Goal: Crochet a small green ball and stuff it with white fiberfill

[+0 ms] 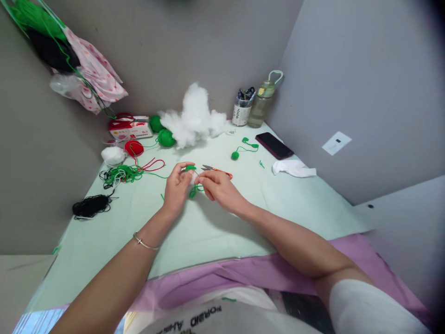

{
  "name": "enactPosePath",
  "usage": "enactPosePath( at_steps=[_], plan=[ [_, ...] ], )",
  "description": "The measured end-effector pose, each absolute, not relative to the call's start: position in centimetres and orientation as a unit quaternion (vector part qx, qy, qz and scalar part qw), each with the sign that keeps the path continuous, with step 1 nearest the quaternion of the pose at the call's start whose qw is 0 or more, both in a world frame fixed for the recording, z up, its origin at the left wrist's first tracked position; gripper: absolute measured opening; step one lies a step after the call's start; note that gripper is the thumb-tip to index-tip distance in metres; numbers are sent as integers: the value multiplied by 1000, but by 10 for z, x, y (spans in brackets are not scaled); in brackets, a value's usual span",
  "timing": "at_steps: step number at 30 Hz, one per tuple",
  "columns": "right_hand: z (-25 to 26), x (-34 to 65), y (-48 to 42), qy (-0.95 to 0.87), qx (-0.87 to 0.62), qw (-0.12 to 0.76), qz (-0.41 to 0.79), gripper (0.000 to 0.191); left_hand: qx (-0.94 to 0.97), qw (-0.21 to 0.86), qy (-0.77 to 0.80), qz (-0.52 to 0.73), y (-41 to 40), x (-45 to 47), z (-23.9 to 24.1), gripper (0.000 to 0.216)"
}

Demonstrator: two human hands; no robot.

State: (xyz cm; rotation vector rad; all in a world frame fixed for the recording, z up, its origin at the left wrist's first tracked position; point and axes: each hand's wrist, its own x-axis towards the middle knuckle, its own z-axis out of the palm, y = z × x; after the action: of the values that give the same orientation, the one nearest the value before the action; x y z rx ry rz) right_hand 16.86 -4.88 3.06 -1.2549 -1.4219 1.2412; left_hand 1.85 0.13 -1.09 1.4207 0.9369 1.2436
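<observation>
Above the middle of the table, my left hand (176,186) is closed around a small green and white yarn piece (191,168), with its thumb on the near side. My right hand (221,190) meets it from the right in a pinch. A thin needle-like tool (197,174) shows at those fingertips; whether it is a needle or a hook is too small to tell. Loops of green yarn (193,192) hang below the piece between both hands. Just behind my right hand lie orange-handled thread snips (226,175), partly covered by the fingers.
White stuffing (194,118) and green yarn balls (166,138) sit at the back. Leftward are red yarn (134,148), tangled green yarn (121,174) and black yarn (91,206). A pen cup (241,113), bottle (260,106), phone (274,145) and white cloth (294,168) stand or lie rightward.
</observation>
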Motion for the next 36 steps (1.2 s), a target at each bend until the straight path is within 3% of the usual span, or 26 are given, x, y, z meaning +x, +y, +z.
enactPosePath(
  at_steps=[3,10,13,17,20,24,27,31,33,36],
  plan=[
    [29,160,-56,-651,-554,386,347,24,602,453,394,526,1,19,-9,24],
    [28,148,-71,-739,-580,277,204,18,639,375,415,527,-3,18,-14,14],
    [27,147,-74,-748,-572,275,193,20,648,358,414,530,-3,17,-15,19],
    [29,151,-71,-708,-529,362,296,18,656,346,402,537,-5,14,-10,26],
    [33,159,-61,-601,-444,419,515,21,657,342,397,543,-5,13,-7,29],
    [37,170,-51,-422,-311,404,749,22,647,348,398,549,2,11,-10,29],
    [42,171,-61,-417,-208,328,822,22,620,367,403,565,14,6,-15,27],
    [50,167,-81,-533,-73,110,835,27,568,419,402,584,27,-1,-18,24],
    [50,168,-79,-557,-110,177,804,25,553,456,392,577,27,-1,-17,25],
    [43,172,-61,-545,-248,376,707,22,546,497,377,559,21,5,-14,26]
  ],
)
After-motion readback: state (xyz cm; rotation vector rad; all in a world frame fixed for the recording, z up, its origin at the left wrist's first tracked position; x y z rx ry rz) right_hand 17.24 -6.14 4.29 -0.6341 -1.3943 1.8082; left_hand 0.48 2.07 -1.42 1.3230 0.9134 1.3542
